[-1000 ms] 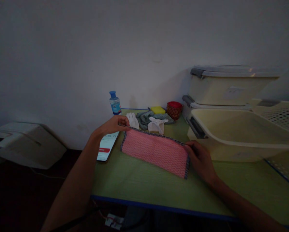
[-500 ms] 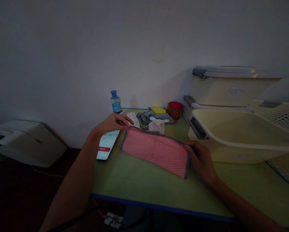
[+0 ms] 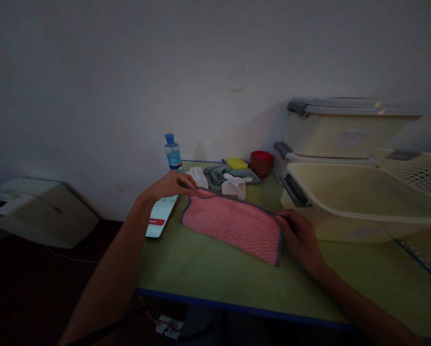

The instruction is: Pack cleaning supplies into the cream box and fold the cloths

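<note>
A pink textured cleaning cloth [image 3: 233, 223] with a black-and-white checked border lies folded on the green table [image 3: 215, 283]. Its far left corner is pinched by my left hand [image 3: 174, 185], where the upper layer's edge parts a little from the one behind it. My right hand [image 3: 300, 240] grips the far right corner between thumb and fingers. Beneath my left wrist, a phone [image 3: 161, 218] with a lit timer screen lies partly covered. Just beyond the cloth are a white glove [image 3: 197, 177], a crumpled grey-green cloth [image 3: 215, 177] and a bunched white cloth [image 3: 235, 185].
At the back stand a blue-capped bottle [image 3: 173, 154], a yellow sponge [image 3: 237, 164] and a red woven basket [image 3: 261, 164]. An open cream bin [image 3: 330, 226] and stacked lidded boxes [image 3: 345, 132] occupy the right. A white container [image 3: 45, 211] sits left, beyond the table.
My left fingers loosened, then closed again at the cloth's left corner, and the two layers' edges there have come apart slightly. My right hand has kept its hold.
</note>
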Demonstrator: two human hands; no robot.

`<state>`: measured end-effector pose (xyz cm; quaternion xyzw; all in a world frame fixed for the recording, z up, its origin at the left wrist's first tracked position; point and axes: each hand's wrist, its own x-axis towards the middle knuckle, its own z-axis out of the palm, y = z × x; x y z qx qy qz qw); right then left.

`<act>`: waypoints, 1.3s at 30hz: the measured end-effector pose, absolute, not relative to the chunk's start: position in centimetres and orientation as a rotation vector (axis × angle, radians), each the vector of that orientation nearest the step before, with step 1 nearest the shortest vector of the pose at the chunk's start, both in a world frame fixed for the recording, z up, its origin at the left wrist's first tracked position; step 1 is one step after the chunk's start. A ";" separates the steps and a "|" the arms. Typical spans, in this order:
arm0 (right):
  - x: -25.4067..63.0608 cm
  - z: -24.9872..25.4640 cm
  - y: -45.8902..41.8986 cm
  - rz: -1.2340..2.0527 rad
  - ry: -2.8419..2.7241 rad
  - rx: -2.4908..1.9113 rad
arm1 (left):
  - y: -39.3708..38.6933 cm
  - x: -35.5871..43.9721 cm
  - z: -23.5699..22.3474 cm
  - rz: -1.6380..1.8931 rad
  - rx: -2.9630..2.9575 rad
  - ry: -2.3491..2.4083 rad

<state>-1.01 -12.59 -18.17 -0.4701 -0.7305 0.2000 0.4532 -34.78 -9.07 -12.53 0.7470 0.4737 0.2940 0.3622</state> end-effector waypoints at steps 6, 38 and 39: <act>-1.1 -17.9 -12.7 0.538 -1.778 -1.164 | -8.5 -34.9 -12.9 0.911 1.771 1.302; 0.8 -12.4 -15.1 0.768 -1.894 -1.043 | -11.3 -34.4 -9.9 0.852 1.770 1.309; 1.0 -11.8 -15.2 0.775 -1.891 -1.060 | -11.5 -34.2 -9.8 0.869 1.726 1.290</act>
